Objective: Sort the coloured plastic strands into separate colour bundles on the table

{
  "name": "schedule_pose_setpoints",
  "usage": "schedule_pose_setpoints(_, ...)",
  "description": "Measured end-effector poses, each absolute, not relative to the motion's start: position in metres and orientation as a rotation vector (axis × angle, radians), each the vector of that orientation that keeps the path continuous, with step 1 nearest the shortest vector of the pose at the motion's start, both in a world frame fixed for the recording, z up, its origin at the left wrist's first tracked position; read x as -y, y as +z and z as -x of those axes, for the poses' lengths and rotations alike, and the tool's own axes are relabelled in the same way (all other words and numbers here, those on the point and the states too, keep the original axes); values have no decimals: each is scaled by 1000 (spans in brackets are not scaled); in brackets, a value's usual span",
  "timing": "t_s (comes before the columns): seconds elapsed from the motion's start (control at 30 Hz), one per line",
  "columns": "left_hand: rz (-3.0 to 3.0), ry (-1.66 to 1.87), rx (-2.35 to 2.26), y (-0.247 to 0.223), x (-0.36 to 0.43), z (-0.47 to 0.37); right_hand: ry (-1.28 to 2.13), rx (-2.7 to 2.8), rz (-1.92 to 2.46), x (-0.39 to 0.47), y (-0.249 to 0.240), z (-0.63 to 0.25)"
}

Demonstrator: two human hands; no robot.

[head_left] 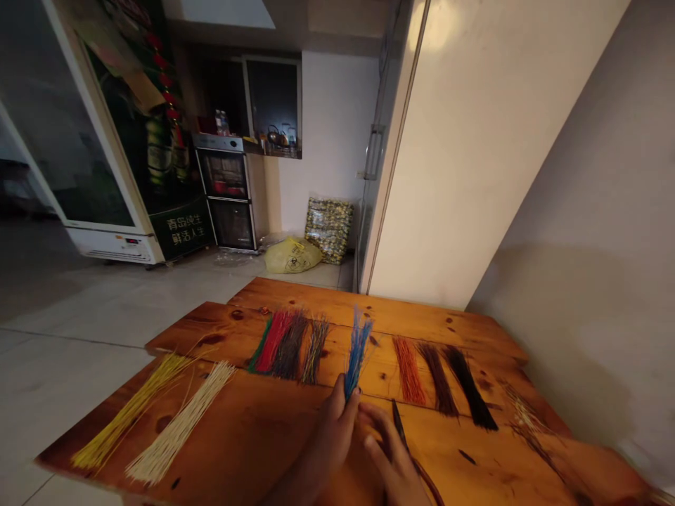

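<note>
Blue bundle of thin, stiff strands is up off the varnished wooden table, over the middle, in the gap between the multicoloured row and the orange-red strand bundle. Left hand has fingers closed round its lower end; low grip presumably keeps the strands together there while the tops fan out. Right hand is just beside, fingers half bent and parted, no grip visible; can't tell if it touches the strand ends. Slim dark pointed tool lies by that hand, maybe scissors, partly hidden and dim from here. Yellow strand bundle and cream strand bundle lie at left, black strand bundle at right. Laid apart by colour, I'd say so they don't mix.
</note>
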State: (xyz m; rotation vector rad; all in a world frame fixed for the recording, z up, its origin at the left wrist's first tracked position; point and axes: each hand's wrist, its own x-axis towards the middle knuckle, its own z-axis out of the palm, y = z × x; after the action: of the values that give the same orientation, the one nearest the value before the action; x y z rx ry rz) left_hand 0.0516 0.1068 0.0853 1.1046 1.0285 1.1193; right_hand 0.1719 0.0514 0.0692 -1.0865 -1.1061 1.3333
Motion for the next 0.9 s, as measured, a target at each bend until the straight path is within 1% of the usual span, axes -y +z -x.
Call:
schedule_pose_setpoints(0.1, -1279, 1054, -1062, 80, -114, -48, 1212, 1018, 1166, -76, 73, -163)
schedule_pose_setpoints(0.2, -1445, 1013, -1105, 76, -119, -46, 1295, 898, 1118, -104, 64, -143)
schedule_pose_setpoints(0.3, -1466, 1008, -1197, 67, -123, -43, 1452, 797, 977, -121, 58, -127)
schedule_pose_setpoints(0.4, -1357, 985, -1162, 60, -127, -33, 1569, 769, 863, -128, 57, -121)
schedule_pose_setpoints(0.57, -954, 692, -866, 63, -132, -2, 1774, 626, 737, -150, 54, -128)
schedule_pose_setpoints(0.63, -813, 627, -802, 62, -133, 6, 1814, 545, 686, -161, 54, -129)
schedule_pose_setpoints(0.73, -754, 674, -865, 51, -138, 7, 1777, 520, 670, -172, 53, -124)
schedule_pose_setpoints(0.9, -814, 909, -1047, 28, -152, -5, 1645, 718, 741, -169, 45, -106)
